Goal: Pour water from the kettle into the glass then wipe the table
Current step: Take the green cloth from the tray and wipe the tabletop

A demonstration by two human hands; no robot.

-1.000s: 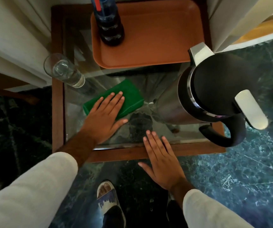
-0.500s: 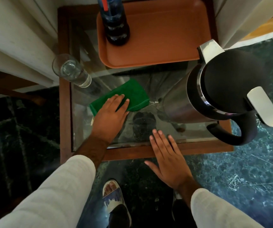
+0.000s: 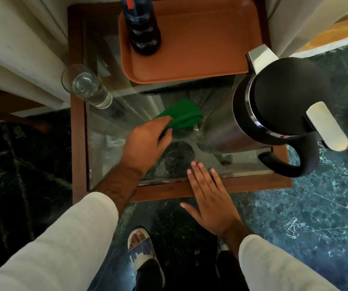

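My left hand (image 3: 146, 141) grips a green cloth (image 3: 182, 116), bunched up on the glass top of a small wooden-framed table (image 3: 77, 143). My right hand (image 3: 211, 198) lies flat with fingers spread on the table's near edge, holding nothing. A steel kettle (image 3: 273, 110) with a black lid and handle stands at the table's right side, close to the cloth. A clear glass (image 3: 87, 89) with water in it stands at the table's left edge.
An orange tray (image 3: 200, 38) at the table's far side carries a dark bottle (image 3: 142, 28). Pale curtains hang to the left and far right. The floor is green marble; my sandalled feet (image 3: 141, 248) stand just below the table's near edge.
My left hand went from lying flat on the spread cloth to closing on it, bunching it up and shifting it toward the kettle. My right hand stayed on the table edge.
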